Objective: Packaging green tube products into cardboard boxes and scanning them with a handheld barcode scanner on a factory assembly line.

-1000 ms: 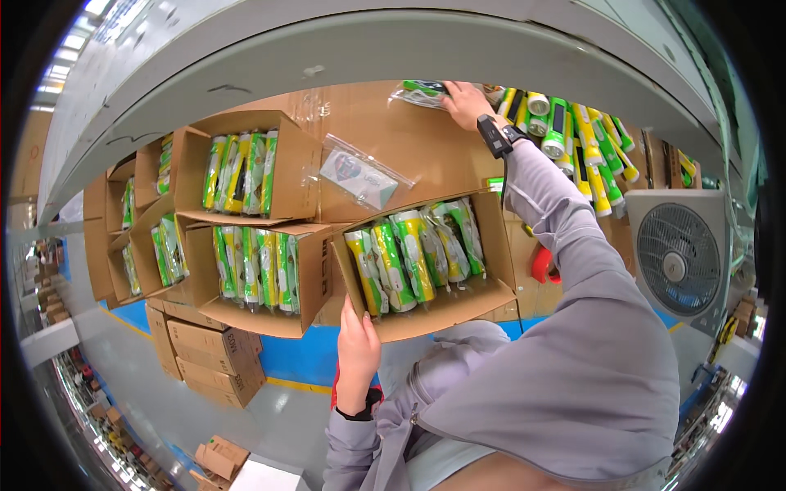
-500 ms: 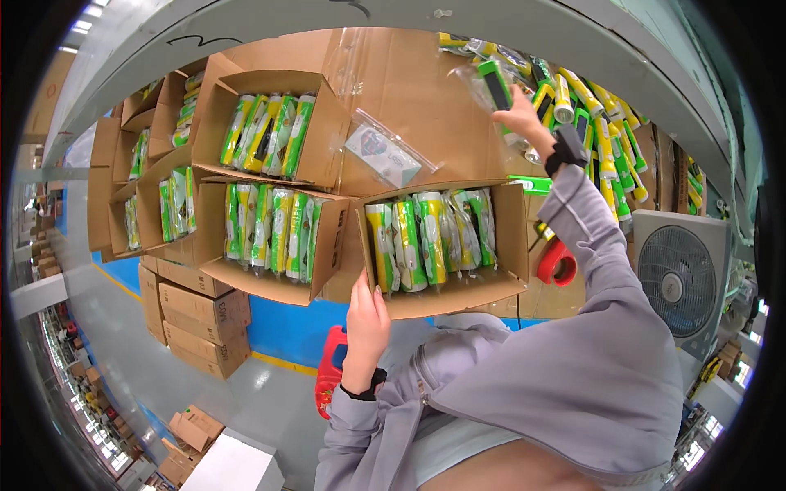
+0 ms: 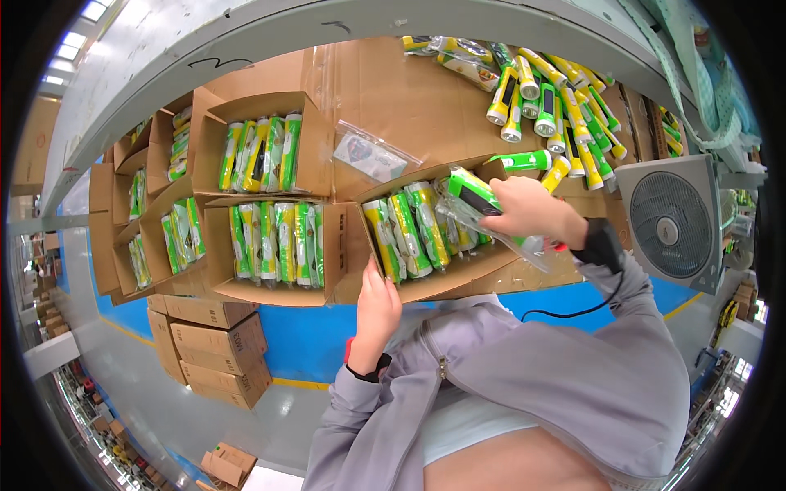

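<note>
My right hand (image 3: 532, 209) is closed around a green flashlight (image 3: 473, 193) with a dark panel, inside a clear plastic bag. It is over the right end of an open cardboard box (image 3: 458, 285). Several bagged yellow and green flashlights (image 3: 427, 229) stand in a row in that box; the hand and its flashlight hide some of them. My left hand (image 3: 378, 307) grips the box's near left corner, fingers against its wall. Behind my right hand, a green flashlight (image 3: 524, 160) lies unbagged on the cardboard-covered table (image 3: 409, 90).
Open boxes (image 3: 332, 245) of bagged flashlights stand at the left. Loose flashlights (image 3: 565, 106) are heaped at the far right, near a grey fan (image 3: 668, 225). A flat clear bag with a white item (image 3: 372, 155) lies behind my box. Closed cartons (image 3: 217, 335) are stacked on the floor.
My right hand has come from the far right heap toward me, bringing the bagged flashlight over the box. The box is turned slightly, with my left hand still at its corner.
</note>
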A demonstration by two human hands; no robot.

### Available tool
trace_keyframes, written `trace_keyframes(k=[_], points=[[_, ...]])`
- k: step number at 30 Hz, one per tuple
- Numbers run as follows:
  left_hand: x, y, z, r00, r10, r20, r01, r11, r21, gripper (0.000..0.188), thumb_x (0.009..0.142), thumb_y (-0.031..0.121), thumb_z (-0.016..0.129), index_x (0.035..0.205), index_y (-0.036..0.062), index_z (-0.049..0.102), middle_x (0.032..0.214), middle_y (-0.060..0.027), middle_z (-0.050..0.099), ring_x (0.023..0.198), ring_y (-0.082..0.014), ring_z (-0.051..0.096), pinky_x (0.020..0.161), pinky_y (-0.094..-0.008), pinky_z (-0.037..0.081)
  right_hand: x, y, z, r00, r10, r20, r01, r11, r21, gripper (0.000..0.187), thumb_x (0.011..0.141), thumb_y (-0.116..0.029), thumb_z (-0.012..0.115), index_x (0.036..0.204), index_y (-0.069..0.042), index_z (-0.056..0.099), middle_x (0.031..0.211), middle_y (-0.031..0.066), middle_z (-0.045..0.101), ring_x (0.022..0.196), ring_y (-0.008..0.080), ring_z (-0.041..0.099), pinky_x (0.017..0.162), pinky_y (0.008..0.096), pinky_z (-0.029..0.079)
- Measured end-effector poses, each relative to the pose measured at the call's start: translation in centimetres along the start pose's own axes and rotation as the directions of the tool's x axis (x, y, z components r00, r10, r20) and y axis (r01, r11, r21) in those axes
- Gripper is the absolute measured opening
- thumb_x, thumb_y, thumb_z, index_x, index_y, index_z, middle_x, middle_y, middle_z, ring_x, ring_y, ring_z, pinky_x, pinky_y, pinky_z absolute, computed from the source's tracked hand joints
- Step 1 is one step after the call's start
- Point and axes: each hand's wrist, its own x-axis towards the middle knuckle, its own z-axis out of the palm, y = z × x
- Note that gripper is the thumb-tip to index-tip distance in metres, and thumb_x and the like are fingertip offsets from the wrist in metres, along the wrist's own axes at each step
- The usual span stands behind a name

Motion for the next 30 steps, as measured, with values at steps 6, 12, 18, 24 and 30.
trace_keyframes(k=[6,12,18,24,30], points=[[0.0,-0.6,-0.2,0.998,0.056,-0.001,-0.056,0.998,-0.031,0.049,0.090,0.007,0.041,0.135,-0.0049,0.026,0.123,-0.0299,0.043,0.106,-0.0467,0.049,0.088,-0.0476,0.042,5.3,-5.4,7.4,0.956,0.279,-0.096,-0.277,0.960,0.035,0.038,0.076,-0.019,0.058,0.100,0.008,0.046,0.079,0.0207,0.065,0.076,0.0336,0.067,0.067,0.0395,0.054],[0.0,-1.1,-0.1,0.998,0.053,0.027,-0.053,0.999,0.007,0.052,0.088,0.007,0.046,0.133,-0.0094,0.024,0.122,-0.0302,0.042,0.104,-0.0465,0.050,0.087,-0.0465,0.045,4.5,-5.5,10.6,0.944,0.314,-0.104,-0.279,0.925,0.258,0.039,0.086,-0.020,0.049,0.109,0.011,0.049,0.077,0.0228,0.064,0.069,0.0372,0.065,0.060,0.0463,0.052],[0.0,-1.4,0.1,0.998,0.065,-0.008,-0.066,0.995,-0.070,0.052,0.088,0.007,0.043,0.135,-0.0060,0.025,0.123,-0.0299,0.041,0.104,-0.0477,0.049,0.085,-0.0482,0.044,3.5,-2.7,12.4,0.975,-0.183,-0.125,0.164,0.975,-0.148,0.034,0.094,-0.026,0.042,0.105,0.003,0.054,0.069,0.0209,0.060,0.062,0.0387,0.061,0.053,0.0486,0.049],[-0.2,-1.5,0.0,0.996,0.085,-0.035,-0.088,0.991,-0.097,0.051,0.088,0.005,0.042,0.134,-0.0082,0.026,0.123,-0.0307,0.041,0.105,-0.0477,0.048,0.087,-0.0474,0.043,5.2,-3.2,13.6,0.994,0.038,-0.106,-0.020,0.986,0.163,0.044,0.097,-0.030,0.038,0.091,0.014,0.041,0.058,0.0226,0.057,0.054,0.0399,0.058,0.049,0.0451,0.047],[-0.1,-0.7,0.1,0.998,0.060,-0.021,-0.062,0.996,-0.067,0.048,0.089,0.005,0.041,0.133,-0.0093,0.028,0.122,-0.0307,0.042,0.105,-0.0479,0.048,0.086,-0.0471,0.043,7.0,-4.6,8.6,0.904,0.118,0.411,-0.164,0.983,0.080,0.050,0.098,-0.031,0.032,0.112,0.015,0.047,0.102,0.0266,0.062,0.095,0.0397,0.061,0.081,0.0430,0.048]])
